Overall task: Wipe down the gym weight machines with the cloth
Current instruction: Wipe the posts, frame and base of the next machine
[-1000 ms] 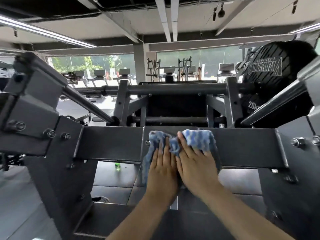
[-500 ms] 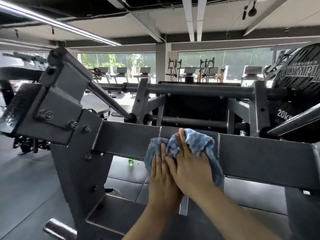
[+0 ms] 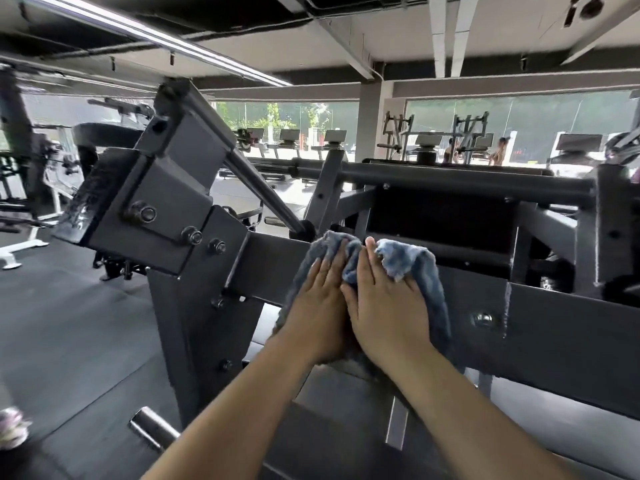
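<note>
Your single head camera looks forward and slightly down, close over the dark grey steel crossbeam of the weight machine (image 3: pixel 554 327), your forearms entering from below, with the gym's far windows (image 3: pixel 519 119) beyond.

Both my bare forearms reach forward and up from the lower edge of view, converging toward the middle. My left hand (image 3: pixel 320 306) lies flat, palm down, fingers straight and close together, pointing up and away from me. My right hand (image 3: pixel 384 303) lies flat just beside it, its inner edge touching the left, fingers straight, the ring and little fingertips hidden.
</note>
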{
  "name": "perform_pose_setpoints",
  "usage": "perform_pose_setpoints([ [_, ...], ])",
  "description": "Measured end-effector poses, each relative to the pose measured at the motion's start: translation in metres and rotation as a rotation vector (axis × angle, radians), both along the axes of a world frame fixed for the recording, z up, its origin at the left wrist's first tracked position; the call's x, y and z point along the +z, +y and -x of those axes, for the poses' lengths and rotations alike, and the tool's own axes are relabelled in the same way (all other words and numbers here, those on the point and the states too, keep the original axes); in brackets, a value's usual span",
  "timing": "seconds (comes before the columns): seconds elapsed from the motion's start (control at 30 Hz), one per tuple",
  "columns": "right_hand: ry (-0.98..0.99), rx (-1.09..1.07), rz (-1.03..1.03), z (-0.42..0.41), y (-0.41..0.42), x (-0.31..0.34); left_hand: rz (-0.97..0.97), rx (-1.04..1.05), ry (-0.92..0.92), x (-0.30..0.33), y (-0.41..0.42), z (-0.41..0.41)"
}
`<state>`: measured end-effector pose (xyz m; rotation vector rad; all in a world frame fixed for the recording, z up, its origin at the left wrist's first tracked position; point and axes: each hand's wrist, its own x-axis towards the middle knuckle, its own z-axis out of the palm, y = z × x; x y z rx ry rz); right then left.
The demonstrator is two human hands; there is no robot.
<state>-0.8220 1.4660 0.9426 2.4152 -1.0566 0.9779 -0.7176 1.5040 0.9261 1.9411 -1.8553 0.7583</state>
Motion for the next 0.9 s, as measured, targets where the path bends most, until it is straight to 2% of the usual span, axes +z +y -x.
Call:
perform_pose_setpoints([
  [0.07, 0.041, -0.008, 0.074, -0.001, 0.003, -0.006, -0.017, 0.031, 0.044, -0.005, 0.000, 0.003],
  [0.17, 0.200, -0.039, 0.163, 0.002, 0.014, -0.021, 0.144, 0.007, 0.111, -0.027, 0.005, 0.003],
  [0.3, 0.252, -0.064, 0.127, -0.014, 0.032, -0.041, 0.206, -0.060, 0.092, -0.056, 0.016, -0.018],
  [0.43, 0.142, -0.105, 0.036, -0.047, 0.041, -0.050, 0.141, -0.021, 0.045, -0.059, 0.027, -0.054],
  [0.53, 0.081, -0.195, -0.001, -0.066, 0.033, -0.030, 0.080, 0.050, 0.095, -0.045, 0.024, -0.072],
  [0.67, 0.135, -0.262, -0.082, -0.088, 0.009, 0.008, -0.064, 0.121, 0.179, -0.011, 0.010, -0.086],
  [0.73, 0.162, -0.234, -0.170, -0.093, -0.003, 0.028, -0.091, 0.113, 0.171, 0.002, 0.005, -0.089],
  [0.8, 0.133, -0.208, -0.284, -0.096, -0.014, 0.045, -0.176, 0.076, 0.250, 0.010, 0.005, -0.090],
  [0.9, -0.004, -0.137, -0.321, -0.099, -0.015, 0.052, -0.238, 0.069, 0.315, 0.014, 0.015, -0.091],
])
